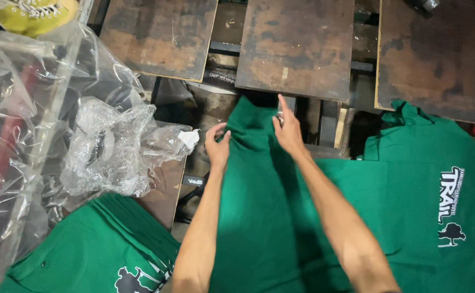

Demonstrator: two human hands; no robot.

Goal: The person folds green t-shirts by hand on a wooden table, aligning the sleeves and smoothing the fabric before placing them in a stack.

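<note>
Big clear plastic sheeting (15, 103) takes up the whole left side, with three worn wooden boards (297, 46) across the top. In the middle lies a plain green shirt (264, 217), its far end just under the middle board. Another green shirt (427, 179) with a white and black print sits on the right, and a stack of printed green shirts (96, 249) lower left. Left hand (217, 146) pinches the plain shirt's top edge, right hand (288, 130) grips it beside, forefinger pointing up.

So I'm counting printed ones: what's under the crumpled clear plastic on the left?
Below the crumpled plastic, a stack of green shirts shows, the top one bearing a dark print. How far it runs beneath is hidden.
</note>
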